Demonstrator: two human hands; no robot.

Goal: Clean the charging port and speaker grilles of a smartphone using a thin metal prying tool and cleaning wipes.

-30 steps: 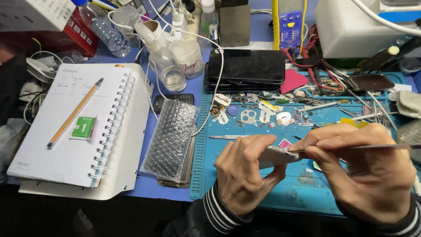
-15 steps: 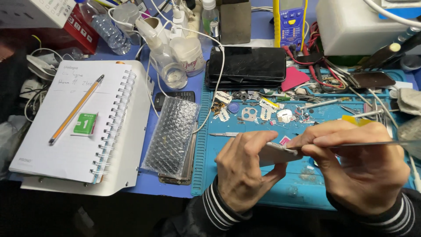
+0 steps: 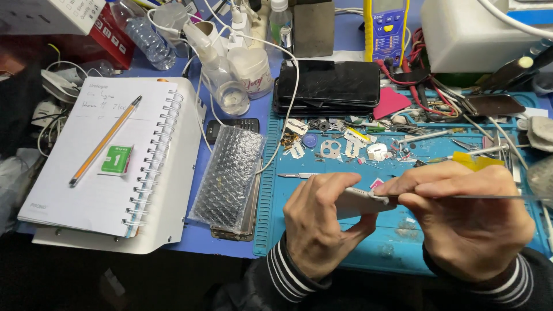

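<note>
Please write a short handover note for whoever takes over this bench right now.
Left hand: shut around a slim silver phone, held edge-up above the blue mat.
Right hand: pinches a thin metal pry tool, tip at the phone's edge.
Nearby: small loose parts on the mat, a bubble-wrapped item to its left, a notebook with pencil.
Done: tool placed at the edge. Left: whether the edge has opened cannot be seen.

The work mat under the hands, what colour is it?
Blue-teal work mat, with a ridged left edge; seen in the head view.

A pale, flat phone-like device (image 3: pixel 357 201) is held edge-up, a thin metal tool (image 3: pixel 489 197) seemingly touching its edge.
</note>
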